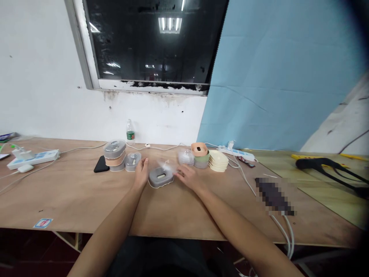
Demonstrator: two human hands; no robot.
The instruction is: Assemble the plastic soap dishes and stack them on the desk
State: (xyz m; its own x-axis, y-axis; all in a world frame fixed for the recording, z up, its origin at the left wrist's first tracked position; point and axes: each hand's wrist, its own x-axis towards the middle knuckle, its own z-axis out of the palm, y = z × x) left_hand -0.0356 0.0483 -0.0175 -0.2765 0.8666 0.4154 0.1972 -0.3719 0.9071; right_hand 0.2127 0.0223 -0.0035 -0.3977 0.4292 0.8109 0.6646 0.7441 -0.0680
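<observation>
A grey rounded box (154, 180) with a slot in its top sits on the table between my hands, a thin pale cord along its near edge. My left hand (141, 173) stands at the box's left, fingers stretched out and holding nothing. With closed fingers my right hand (188, 177) grips a clear plastic lid (167, 166), tilted and blurred above the box's far right part. Left of my left hand is a small grey lidded box (133, 161). Beyond my right hand lie stacked clear lids (185, 157).
At the left stand stacked grey and peach boxes (114, 156) beside a black phone (101, 164). To the right are a peach and green stack (201, 157) and cream trays (218, 161). A bottle (130, 130), power strips (34, 159) and cables line the back.
</observation>
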